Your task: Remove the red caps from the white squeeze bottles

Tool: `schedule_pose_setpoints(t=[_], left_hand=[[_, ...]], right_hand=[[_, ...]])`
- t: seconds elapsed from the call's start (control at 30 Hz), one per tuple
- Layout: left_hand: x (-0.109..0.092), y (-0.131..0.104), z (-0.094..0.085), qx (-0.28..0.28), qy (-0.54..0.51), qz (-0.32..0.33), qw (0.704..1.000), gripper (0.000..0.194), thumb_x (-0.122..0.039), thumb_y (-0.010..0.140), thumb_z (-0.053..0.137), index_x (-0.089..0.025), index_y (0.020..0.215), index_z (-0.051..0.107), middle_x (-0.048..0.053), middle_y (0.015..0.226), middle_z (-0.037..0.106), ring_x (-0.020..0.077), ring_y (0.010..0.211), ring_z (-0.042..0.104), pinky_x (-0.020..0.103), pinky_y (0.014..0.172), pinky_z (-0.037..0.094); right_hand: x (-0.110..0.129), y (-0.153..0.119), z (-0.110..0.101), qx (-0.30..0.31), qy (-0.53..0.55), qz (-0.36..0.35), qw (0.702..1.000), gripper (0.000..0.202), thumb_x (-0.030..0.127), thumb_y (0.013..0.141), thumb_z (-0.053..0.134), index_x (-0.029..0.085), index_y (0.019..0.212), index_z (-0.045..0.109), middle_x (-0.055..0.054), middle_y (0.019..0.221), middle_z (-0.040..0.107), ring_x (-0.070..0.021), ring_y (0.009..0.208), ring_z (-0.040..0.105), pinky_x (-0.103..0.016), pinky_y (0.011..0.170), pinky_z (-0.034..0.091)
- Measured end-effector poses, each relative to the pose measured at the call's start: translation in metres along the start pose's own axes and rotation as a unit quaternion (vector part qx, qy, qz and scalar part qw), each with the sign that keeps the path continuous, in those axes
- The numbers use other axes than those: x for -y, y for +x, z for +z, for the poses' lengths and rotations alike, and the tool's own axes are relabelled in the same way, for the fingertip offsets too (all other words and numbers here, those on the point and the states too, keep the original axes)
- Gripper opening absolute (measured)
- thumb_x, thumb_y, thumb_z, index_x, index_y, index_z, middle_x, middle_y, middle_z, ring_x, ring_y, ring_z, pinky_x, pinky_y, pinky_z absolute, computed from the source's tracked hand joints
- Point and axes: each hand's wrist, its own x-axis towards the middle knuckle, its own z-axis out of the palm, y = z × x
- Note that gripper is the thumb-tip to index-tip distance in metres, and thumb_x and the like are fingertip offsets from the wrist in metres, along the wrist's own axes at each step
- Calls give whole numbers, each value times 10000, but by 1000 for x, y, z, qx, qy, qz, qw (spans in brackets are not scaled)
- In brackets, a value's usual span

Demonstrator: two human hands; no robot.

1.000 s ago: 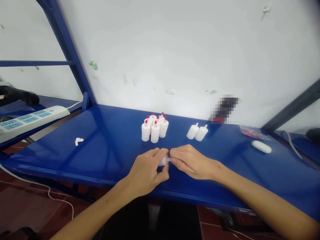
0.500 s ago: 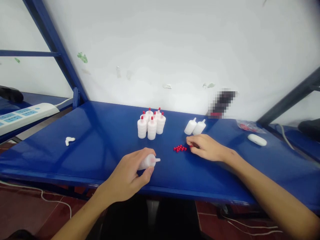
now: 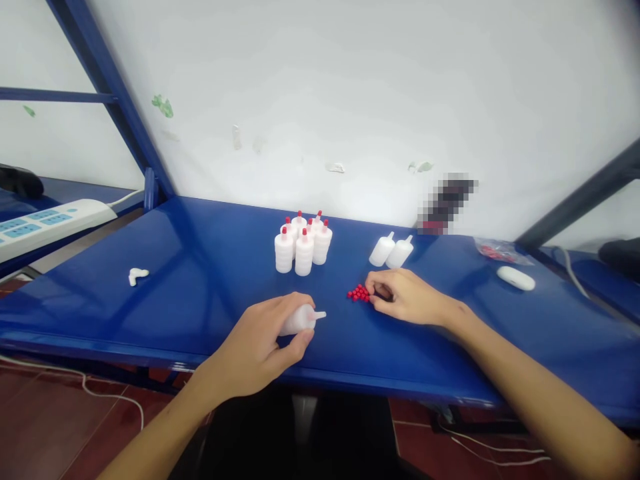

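Observation:
My left hand (image 3: 263, 343) is wrapped round a white squeeze bottle (image 3: 299, 320), tilted over the table with its bare nozzle pointing right. My right hand (image 3: 407, 297) is low over the blue table, thumb and index finger pinched on a red cap at the right edge of a small pile of red caps (image 3: 358, 293); the fingers partly hide it. Behind the pile, two white bottles (image 3: 382, 251) without caps lean or lie side by side. Several white bottles with red tips (image 3: 304, 253) stand upright in a cluster, beyond my left hand.
A clear bag (image 3: 500, 251) with red pieces lies at the back right, close to a white oval object (image 3: 516, 278). Small white pieces (image 3: 137, 275) lie on the left. A power strip (image 3: 55, 223) is beyond the left edge, and a wall borders the table's back.
My right hand has moved slightly left, bringing its fingertips against the pile of red caps. My left hand, still around the bottle, has shifted a little to the right.

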Motion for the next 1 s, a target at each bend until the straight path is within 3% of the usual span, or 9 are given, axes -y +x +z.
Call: schedule_pose_setpoints(t=[0.17,0.27,0.37,0.47,0.57,0.67,0.73,0.83,1.0], left_hand=[[2,1,5,3,73,21,997,242,-373,998,474,-260,1212,491,-3,1076,658,190,918,624,299,786,439],[4,0,9,7,111,50,993,269,-404,1021,450,-257,1244,476,21,1114,664,214,952,634,318,791,450],[6,0,10,13,115,63,991,284,-431,1033,428,-254,1250,474,30,1110,669,214,938,641,319,783,466],[6,1,9,12,98,68,993,322,-436,1035,429,-253,1299,454,33,1135,668,206,978,644,310,818,481],[6,1,9,1,91,59,994,334,-420,1035,442,-265,1330,452,25,1159,669,200,1005,647,298,835,486],[6,0,10,-7,100,50,994,315,-409,1030,455,-263,1306,491,23,1129,674,203,976,652,304,830,488],[5,1,10,-10,98,46,994,310,-399,1027,460,-255,1296,511,28,1109,668,202,964,648,308,838,489],[3,2,8,-5,82,33,996,310,-381,1023,473,-267,1306,524,27,1078,651,189,938,635,298,830,496],[1,3,3,16,61,1,998,315,-381,1016,491,-289,1314,535,16,1031,633,167,888,619,285,810,504]], right_hand=[[21,-5,-9,-97,-32,-67,993,226,334,900,523,202,721,478,30,619,488,-140,624,427,-296,693,319],[49,-1,-1,-89,-40,-160,982,231,416,905,550,193,842,554,46,582,479,-137,588,387,-313,729,328],[70,8,14,-80,-54,-255,962,254,374,988,447,179,881,569,43,576,500,-128,541,341,-304,713,335],[72,15,21,-109,-50,-305,945,325,306,1038,339,187,814,542,3,643,558,-136,562,382,-285,664,331],[53,15,16,-173,-23,-307,936,350,307,1018,325,203,728,490,-13,628,523,-148,585,413,-277,617,324],[27,13,3,-207,-58,-177,960,348,294,980,320,205,682,475,-28,623,526,-149,567,425,-284,586,297],[14,12,-6,-175,-132,3,976,333,289,956,356,193,682,517,-50,662,580,-154,574,463,-292,574,261],[6,11,-13,-102,-197,200,954,351,301,943,381,183,675,575,-82,725,643,-176,617,532,-301,567,230],[1,12,-10,-81,-176,219,956,355,324,955,373,185,752,629,-88,786,681,-195,700,590,-295,580,246]])
